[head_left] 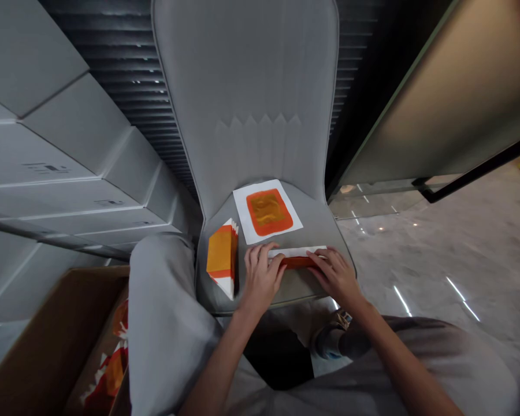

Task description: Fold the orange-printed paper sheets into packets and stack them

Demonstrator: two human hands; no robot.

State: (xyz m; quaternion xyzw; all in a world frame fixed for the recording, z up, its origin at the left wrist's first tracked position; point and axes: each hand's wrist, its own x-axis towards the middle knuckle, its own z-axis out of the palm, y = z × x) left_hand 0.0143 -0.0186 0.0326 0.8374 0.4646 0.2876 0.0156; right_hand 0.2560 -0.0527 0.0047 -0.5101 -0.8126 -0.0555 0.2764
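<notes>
My left hand (262, 276) and my right hand (335, 274) grip the two ends of a folded paper sheet (298, 252) over the front of the grey chair seat. The sheet shows a white strip on top and orange-red below; its ends are partly hidden by my fingers. Behind it lies a flat white sheet (242, 214) with an orange-red square and a gold-brown centre. To the left of my left hand rests a stack of folded papers (222, 254), orange, red and white, with pointed edges.
The grey chair (247, 63) faces me, its back against dark slatted panels. White boxes (34, 150) are piled on the left. A brown carton (47, 335) at lower left holds more orange and white folded papers (115, 370). A glass panel with a dark handle (481, 167) stands on the right.
</notes>
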